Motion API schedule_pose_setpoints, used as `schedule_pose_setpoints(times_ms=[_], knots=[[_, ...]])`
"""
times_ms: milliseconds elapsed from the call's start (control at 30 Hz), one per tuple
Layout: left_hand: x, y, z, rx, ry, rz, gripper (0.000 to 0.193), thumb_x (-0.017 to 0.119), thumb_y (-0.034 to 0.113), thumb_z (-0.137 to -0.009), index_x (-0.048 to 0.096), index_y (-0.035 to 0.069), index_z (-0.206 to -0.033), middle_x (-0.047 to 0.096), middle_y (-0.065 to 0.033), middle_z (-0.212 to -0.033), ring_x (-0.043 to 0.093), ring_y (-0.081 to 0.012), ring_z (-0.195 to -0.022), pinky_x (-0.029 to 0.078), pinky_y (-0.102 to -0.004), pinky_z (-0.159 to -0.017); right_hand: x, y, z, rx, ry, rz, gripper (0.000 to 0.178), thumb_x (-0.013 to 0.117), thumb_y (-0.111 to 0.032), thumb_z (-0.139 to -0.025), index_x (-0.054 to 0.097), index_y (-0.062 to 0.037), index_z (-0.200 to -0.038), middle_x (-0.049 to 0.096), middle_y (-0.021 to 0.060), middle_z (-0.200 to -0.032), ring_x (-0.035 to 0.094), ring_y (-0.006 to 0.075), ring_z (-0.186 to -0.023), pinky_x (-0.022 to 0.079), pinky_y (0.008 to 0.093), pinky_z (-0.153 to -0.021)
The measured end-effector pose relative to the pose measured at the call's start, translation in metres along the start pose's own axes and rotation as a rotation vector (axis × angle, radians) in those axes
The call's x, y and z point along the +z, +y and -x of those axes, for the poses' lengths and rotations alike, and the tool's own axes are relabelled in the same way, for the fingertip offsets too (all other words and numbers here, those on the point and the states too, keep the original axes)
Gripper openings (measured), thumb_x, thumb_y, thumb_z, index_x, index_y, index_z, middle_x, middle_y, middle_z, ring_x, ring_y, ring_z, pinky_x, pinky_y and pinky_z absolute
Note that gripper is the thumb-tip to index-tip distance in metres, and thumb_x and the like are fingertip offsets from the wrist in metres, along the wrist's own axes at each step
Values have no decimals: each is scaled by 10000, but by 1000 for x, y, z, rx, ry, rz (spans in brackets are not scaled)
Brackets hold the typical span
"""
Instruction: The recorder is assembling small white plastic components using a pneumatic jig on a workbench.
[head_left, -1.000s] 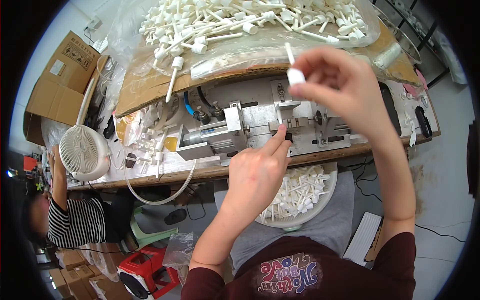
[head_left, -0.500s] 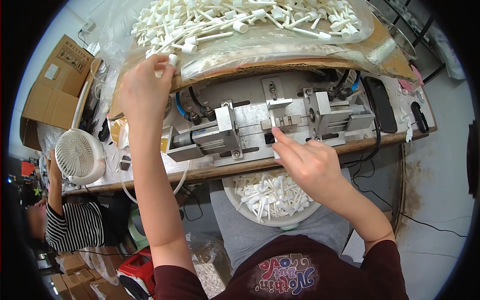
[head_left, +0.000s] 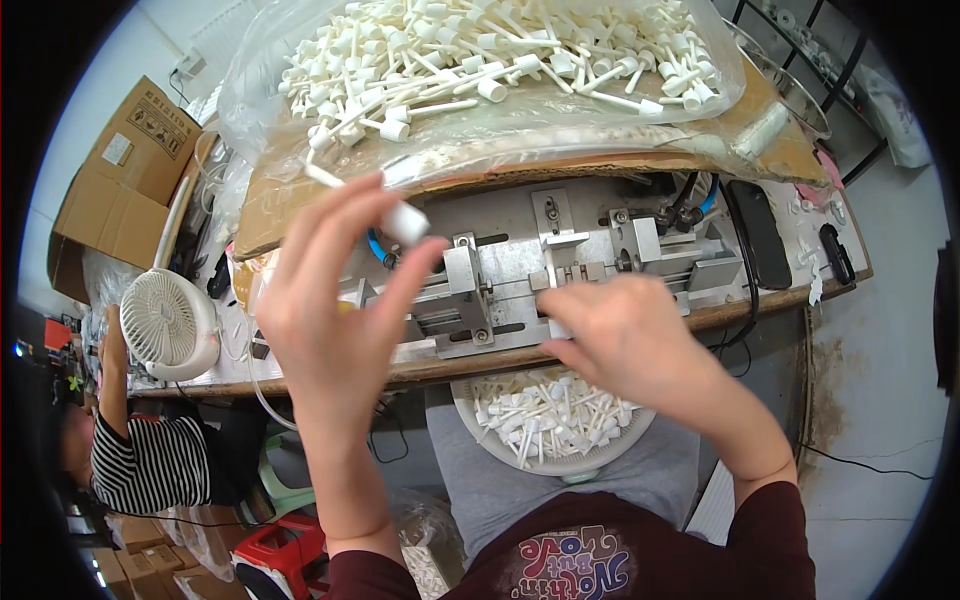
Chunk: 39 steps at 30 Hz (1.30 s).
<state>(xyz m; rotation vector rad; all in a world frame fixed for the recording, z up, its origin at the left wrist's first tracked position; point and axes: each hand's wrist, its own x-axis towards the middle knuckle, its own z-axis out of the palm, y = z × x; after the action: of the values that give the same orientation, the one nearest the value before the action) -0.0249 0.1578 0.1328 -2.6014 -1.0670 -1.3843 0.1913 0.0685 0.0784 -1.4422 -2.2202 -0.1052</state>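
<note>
My left hand (head_left: pixel 335 300) is raised in front of the left clamp, pinching a white plastic stick with a cup-shaped head (head_left: pixel 407 223). The head points right, and the stick's thin end shows behind the fingers. My right hand (head_left: pixel 625 325) is at the middle of the metal fixture (head_left: pixel 515 312), with its fingers closed around the lower part of another white plastic stick (head_left: pixel 551 262). That one stands against the small block between the two clamps. Its lower end is mostly hidden by my fingers.
A heap of similar white sticks (head_left: pixel 490 90) lies on plastic film over cardboard behind the fixture. A basin (head_left: pixel 646 432) of them rests on my lap. A white fan (head_left: pixel 168 322) stands left, a black phone (head_left: pixel 760 235) right. Another person in a striped top (head_left: pixel 155 450) sits far left.
My left hand has come away from the heap, moving right and nearer with a white stick in it. My right hand has curled from a pointing finger to closed fingers at the fixture.
</note>
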Motion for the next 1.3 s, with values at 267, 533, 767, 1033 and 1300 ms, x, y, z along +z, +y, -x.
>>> schedule_pose_setpoints(times_ms=[267, 533, 767, 1033, 1300], knots=[[22, 46, 45, -27, -132, 243, 353, 811, -42, -710, 745, 8, -1053, 618, -168, -1300, 691, -220, -924, 598, -329, -768, -8, 62, -169, 8, 313, -219, 348, 772, -275, -770, 699, -61, -1035, 704, 152, -1027, 662, 300, -1008, 516, 402, -883], [45, 65, 74, 12, -271, 290, 351, 827, 7, -705, 742, 30, -1045, 661, -144, -1226, 685, -205, -826, 576, -313, -716, 43, 27, -240, 158, -169, 75, 621, 662, -375, -801, 567, -63, -1329, 542, 161, -1346, 483, 324, -1301, 426, 505, -1017], [56, 56, 87, -21, -254, 289, 332, 823, 41, -713, 738, 35, -1034, 663, -129, -1237, 684, -214, -834, 570, -320, -715, 42, 46, -223, 73, -112, 225, 422, 625, -227, -831, 617, -24, -1200, 581, 165, -1277, 605, 317, -1151, 508, 471, -916], [76, 53, 89, -29, -206, 218, 314, 816, 66, -733, 730, 33, -1033, 663, -120, -1265, 685, -221, -851, 555, -322, -698, -9, 73, -187, 115, -334, 302, 374, 563, -241, -905, 574, -2, -1193, 643, 155, -1186, 615, 290, -1147, 462, 442, -997], [83, 53, 93, 23, -312, 38, 290, 797, 127, -764, 732, 68, -1041, 684, -76, -1266, 642, -205, -630, 517, -297, -605, -15, 107, -146, -233, 118, 317, 207, 740, -234, -860, 685, -52, -943, 619, 107, -1051, 610, 283, -1059, 495, 412, -898]])
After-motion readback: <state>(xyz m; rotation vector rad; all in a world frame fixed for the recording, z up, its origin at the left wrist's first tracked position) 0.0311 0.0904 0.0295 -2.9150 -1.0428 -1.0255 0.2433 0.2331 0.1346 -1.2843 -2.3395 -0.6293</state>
